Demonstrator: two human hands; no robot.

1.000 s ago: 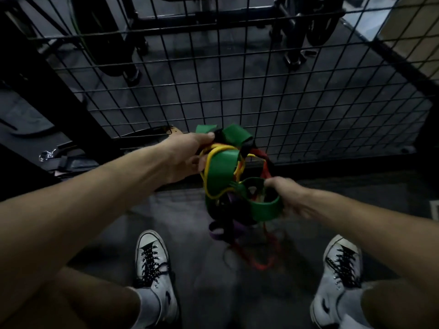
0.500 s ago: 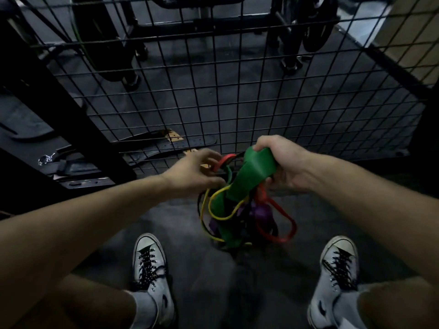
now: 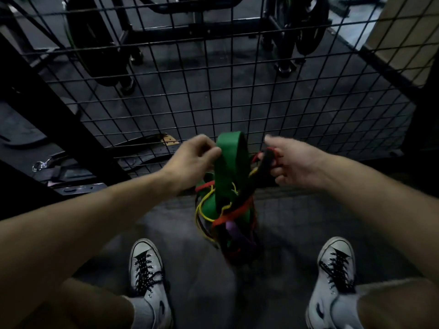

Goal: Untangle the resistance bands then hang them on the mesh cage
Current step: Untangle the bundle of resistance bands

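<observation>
Below, the bands' [image 3: 228, 217] tangle blurs darkly; both hands [image 3: 193, 157] seemingly pinch loops.

Head-worn wide-angle view, looking forward and steeply down.

The single camera sat above the person's two forearms and white lace-up sneakers [image 3: 148, 276], close to the hands, and faced a black wire mesh cage panel [image 3: 237, 96] just ahead, its straight wires bowing toward the frame edges.
</observation>
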